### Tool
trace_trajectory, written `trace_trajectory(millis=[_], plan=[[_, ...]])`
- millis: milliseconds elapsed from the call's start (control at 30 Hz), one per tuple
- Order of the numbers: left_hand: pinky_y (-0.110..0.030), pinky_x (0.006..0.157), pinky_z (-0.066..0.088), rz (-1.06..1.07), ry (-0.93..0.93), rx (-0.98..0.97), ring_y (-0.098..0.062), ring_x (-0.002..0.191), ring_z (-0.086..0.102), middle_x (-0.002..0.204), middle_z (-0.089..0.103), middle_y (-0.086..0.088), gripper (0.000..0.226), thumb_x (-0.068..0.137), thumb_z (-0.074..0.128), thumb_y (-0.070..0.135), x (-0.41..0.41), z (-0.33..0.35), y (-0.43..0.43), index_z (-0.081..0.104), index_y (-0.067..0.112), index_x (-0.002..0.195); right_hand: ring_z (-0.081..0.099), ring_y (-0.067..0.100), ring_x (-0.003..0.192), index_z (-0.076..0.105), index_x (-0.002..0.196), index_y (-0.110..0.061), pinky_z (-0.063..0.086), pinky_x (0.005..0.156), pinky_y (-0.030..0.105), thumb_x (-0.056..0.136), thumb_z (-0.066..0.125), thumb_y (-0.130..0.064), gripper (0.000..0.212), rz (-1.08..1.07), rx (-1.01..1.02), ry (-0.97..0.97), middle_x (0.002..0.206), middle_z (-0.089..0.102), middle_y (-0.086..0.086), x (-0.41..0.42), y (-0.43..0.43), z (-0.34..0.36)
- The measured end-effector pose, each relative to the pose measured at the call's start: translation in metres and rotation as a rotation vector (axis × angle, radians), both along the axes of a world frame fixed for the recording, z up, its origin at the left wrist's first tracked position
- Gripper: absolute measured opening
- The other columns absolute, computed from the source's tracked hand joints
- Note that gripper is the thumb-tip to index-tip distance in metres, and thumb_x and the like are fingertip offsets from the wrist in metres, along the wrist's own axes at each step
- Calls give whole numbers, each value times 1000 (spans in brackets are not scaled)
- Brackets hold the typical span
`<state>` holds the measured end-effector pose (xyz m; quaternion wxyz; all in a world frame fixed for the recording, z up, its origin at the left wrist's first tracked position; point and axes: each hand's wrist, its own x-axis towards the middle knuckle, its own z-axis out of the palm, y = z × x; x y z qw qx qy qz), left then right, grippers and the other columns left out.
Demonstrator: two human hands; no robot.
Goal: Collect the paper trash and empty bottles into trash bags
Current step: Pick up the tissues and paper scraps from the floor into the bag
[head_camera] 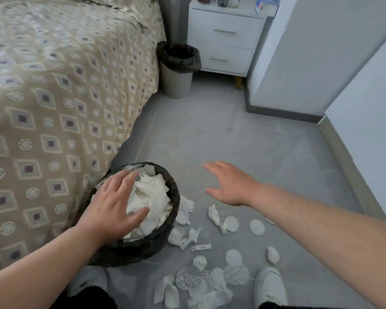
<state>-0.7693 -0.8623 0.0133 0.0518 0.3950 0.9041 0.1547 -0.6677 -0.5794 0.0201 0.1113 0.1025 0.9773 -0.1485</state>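
Loosely splayed left hand [115, 205] over paper-filled bin [175, 195]; right hand [231, 185] flat, fingers [212, 167] straight.

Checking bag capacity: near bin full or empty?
Full: crumpled paper reaches the rim of the near bin; more litters the floor.

Our left hand [114, 206] is turned palm down, its fingers spread and relaxed, gripping nothing. Our right hand [230, 184] stretches out flat with straight fingers and the thumb apart, likewise empty. Our left forearm [42, 270] and right forearm [321, 219] are bare and reach forward.
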Motion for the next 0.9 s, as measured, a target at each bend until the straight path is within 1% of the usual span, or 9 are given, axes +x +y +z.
trace_trajectory(millis=[100,200,300,367,433,633,733,800,900], plan=[[-35,101,36,-182,24,7,-24,120,41,132,49,-12,78,77,41,60,30,-10,36,43,9,136,37,25,137,35,145,-15,28,111,28,89,60,-36,65,-232,-52,-54,148,41,10,49,44,-22],[-23,103,31,-271,-163,-50,-13,129,37,143,37,3,85,75,26,68,66,-40,75,26,22,146,39,26,136,38,144,-13,30,110,29,90,58,-34,61,-370,-82,-178,147,42,12,97,84,-61],[-17,107,19,-233,-360,-131,-12,137,28,150,29,4,92,70,21,71,80,-96,107,21,21,148,40,28,135,38,144,-13,31,110,30,89,58,-34,62,-441,-107,-316,147,41,13,126,118,-101],[-21,111,16,-118,-494,-162,-15,140,25,152,27,-1,88,74,38,67,79,-138,128,25,17,146,43,30,132,41,142,-13,34,108,30,88,59,-34,60,-490,-111,-377,144,44,15,135,135,-125],[-29,111,22,31,-570,-168,-22,137,29,149,31,-8,77,81,54,53,74,-177,149,29,15,144,45,32,129,44,138,-13,36,104,31,87,60,-34,57,-528,-106,-415,139,47,17,139,149,-149],[-48,111,24,458,-498,-352,-36,140,15,152,13,-17,81,78,56,45,42,-242,194,18,21,145,36,37,135,36,144,-17,33,110,34,86,59,-35,65,-647,-126,-488,148,32,19,130,178,-217],[-53,109,26,513,-479,-421,-38,141,10,156,4,-14,85,76,54,49,30,-255,214,13,24,146,27,40,140,29,147,-20,27,112,35,88,56,-40,68,-772,-127,-480,152,19,24,118,186,-240],[-55,108,27,553,-483,-426,-39,141,9,156,2,-15,89,76,56,53,19,-264,225,12,23,147,28,41,138,30,146,-19,27,112,36,89,53,-43,66,-840,-135,-458,150,22,26,110,183,-253],[-58,107,25,591,-516,-436,-39,140,9,155,3,-14,91,73,59,59,-1,-279,229,15,24,145,25,40,140,34,142,-17,23,115,38,91,48,-46,61,-785,-166,-460,149,26,27,102,161,-270]])
